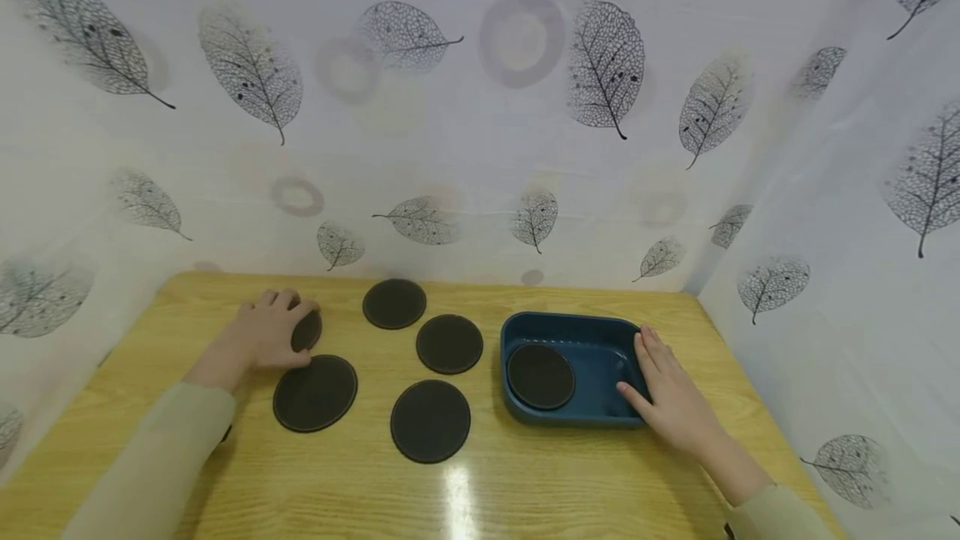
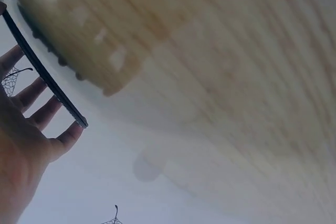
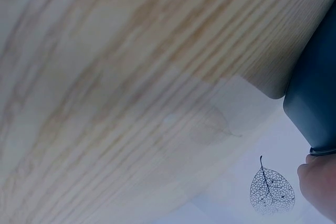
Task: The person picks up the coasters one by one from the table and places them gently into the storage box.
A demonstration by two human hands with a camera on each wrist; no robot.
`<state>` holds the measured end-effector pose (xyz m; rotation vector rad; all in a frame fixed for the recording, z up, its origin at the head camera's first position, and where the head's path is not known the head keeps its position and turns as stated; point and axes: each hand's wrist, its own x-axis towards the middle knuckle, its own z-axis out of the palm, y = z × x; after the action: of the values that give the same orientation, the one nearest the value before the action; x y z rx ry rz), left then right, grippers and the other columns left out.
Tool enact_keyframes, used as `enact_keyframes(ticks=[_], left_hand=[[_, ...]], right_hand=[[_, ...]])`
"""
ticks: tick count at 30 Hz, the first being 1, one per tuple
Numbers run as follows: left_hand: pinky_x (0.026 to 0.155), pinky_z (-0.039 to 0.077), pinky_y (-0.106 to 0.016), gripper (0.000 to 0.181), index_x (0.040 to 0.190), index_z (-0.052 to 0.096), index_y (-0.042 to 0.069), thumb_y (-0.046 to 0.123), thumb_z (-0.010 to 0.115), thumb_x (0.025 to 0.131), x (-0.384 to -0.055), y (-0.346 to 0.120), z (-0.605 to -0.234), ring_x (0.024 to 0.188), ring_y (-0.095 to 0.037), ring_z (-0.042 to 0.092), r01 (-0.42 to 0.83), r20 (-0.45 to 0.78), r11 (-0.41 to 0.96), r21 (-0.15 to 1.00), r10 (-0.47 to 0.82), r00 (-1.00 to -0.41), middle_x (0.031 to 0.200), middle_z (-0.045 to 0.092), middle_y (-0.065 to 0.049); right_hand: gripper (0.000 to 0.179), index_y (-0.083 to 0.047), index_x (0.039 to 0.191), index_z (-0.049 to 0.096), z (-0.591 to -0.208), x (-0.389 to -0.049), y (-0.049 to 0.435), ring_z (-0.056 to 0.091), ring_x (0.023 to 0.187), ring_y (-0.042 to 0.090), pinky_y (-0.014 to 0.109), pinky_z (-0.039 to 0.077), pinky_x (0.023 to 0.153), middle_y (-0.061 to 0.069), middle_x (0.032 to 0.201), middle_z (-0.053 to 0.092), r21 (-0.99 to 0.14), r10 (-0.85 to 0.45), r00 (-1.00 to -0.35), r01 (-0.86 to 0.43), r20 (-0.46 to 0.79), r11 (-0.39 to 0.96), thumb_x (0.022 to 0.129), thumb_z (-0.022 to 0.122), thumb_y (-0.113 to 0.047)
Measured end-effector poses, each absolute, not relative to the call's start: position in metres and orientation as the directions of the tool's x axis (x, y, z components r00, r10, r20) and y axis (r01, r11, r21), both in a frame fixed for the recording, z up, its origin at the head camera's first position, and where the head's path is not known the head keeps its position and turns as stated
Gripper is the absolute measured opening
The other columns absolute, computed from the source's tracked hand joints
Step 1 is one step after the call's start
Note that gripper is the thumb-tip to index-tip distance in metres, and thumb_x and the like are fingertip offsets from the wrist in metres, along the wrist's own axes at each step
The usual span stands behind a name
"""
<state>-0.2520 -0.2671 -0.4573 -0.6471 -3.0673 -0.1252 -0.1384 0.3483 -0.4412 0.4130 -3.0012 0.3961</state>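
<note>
In the head view, my left hand (image 1: 272, 332) grips a dark round coaster (image 1: 307, 331) at the left of the table, fingers over its far edge and thumb at its near edge. The left wrist view shows this coaster (image 2: 44, 72) edge-on, spanned by the fingers. Close in front of that hand lies a larger-looking black coaster (image 1: 315, 393). My right hand (image 1: 671, 394) rests on the right rim of a blue rectangular box (image 1: 600, 419), fingers straight along the rim and thumb over its inside. Another black coaster (image 1: 541, 377) lies in the box's left half.
Between the left hand and the box, more black coasters lie on the wooden table (image 1: 360, 490): one at the back (image 1: 393, 303), one in the middle (image 1: 450, 344) and one nearer (image 1: 431, 422). Leaf-patterned sheeting (image 1: 450, 148) stands behind and at the right of the table.
</note>
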Motion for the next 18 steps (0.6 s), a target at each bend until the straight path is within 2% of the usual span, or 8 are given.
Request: enact_keyframes(ticks=[7,14,18], left_hand=[[0.099,0.044,-0.078,0.083,0.147,0.059,0.011,0.047,0.081,0.076,-0.252,-0.255,-0.448,0.132,-0.055,0.049,0.423,0.024,0.904,0.063,0.422,-0.906,0.142,0.054,-0.027],[0.092,0.047,-0.072,0.078,0.145,0.061,0.013,0.044,0.077,0.074,-0.251,-0.237,-0.439,0.127,-0.049,0.053,0.493,0.057,0.870,0.028,0.491,-0.869,0.137,0.057,-0.023],[0.093,0.046,-0.073,0.075,0.142,0.063,0.013,0.041,0.076,0.074,-0.249,-0.224,-0.433,0.128,-0.049,0.053,0.533,0.081,0.845,0.027,0.530,-0.844,0.138,0.056,-0.023]], right_hand=[[0.087,0.010,0.165,0.020,-0.441,-0.138,0.348,0.017,0.161,0.050,0.058,0.015,0.133,0.028,0.175,0.012,-0.245,-0.253,-0.960,-0.276,0.120,0.930,0.107,0.059,-0.043],[0.087,0.011,0.165,0.020,-0.441,-0.138,0.348,0.016,0.162,0.050,0.056,0.013,0.134,0.029,0.175,0.011,-0.242,-0.252,-0.962,-0.271,0.109,0.931,0.107,0.059,-0.043],[0.087,0.011,0.165,0.020,-0.442,-0.139,0.348,0.016,0.162,0.050,0.055,0.012,0.134,0.030,0.175,0.012,-0.245,-0.250,-0.962,-0.270,0.109,0.931,0.108,0.059,-0.043]])
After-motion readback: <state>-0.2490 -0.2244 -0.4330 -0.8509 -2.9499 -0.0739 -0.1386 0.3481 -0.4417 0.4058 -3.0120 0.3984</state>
